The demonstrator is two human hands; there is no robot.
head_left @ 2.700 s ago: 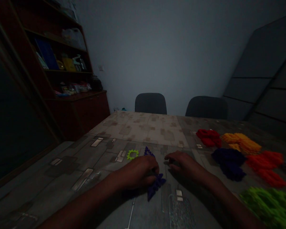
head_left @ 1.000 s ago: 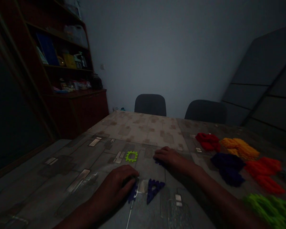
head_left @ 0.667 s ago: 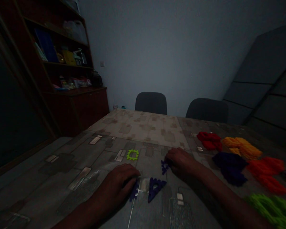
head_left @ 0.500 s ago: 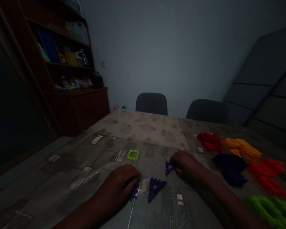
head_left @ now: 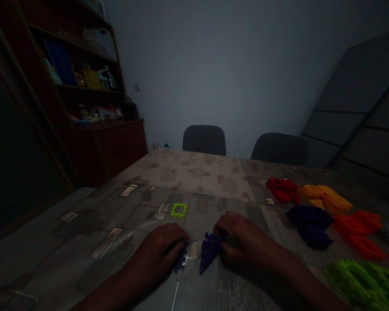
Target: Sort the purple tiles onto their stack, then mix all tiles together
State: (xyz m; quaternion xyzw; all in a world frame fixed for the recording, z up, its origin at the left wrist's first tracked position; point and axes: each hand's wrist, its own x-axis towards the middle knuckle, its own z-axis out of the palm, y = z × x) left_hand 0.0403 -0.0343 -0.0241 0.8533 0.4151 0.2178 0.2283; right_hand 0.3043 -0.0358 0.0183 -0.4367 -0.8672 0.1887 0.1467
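My left hand (head_left: 160,250) lies curled over a small dark blue interlocking plastic piece (head_left: 180,262), most of which it hides. My right hand (head_left: 243,242) has its fingers against the right corner of a dark blue toothed triangular frame (head_left: 208,254), and the small piece it carried is hidden there. The two hands are a short gap apart. A lime green toothed square ring (head_left: 179,210) lies flat on the patterned tabletop (head_left: 201,181), beyond both hands.
To the right lie heaps of plastic pieces: red (head_left: 282,190), orange (head_left: 324,198), dark blue (head_left: 310,226), red-orange (head_left: 356,231), lime green (head_left: 363,280). A wooden shelf unit (head_left: 94,142) stands at the far left. Two dark chairs (head_left: 204,140) stand beyond the table.
My right hand has moved left and toward me, from beside the triangular frame onto its corner, taking the small dark blue piece along. My left hand has stayed in place.
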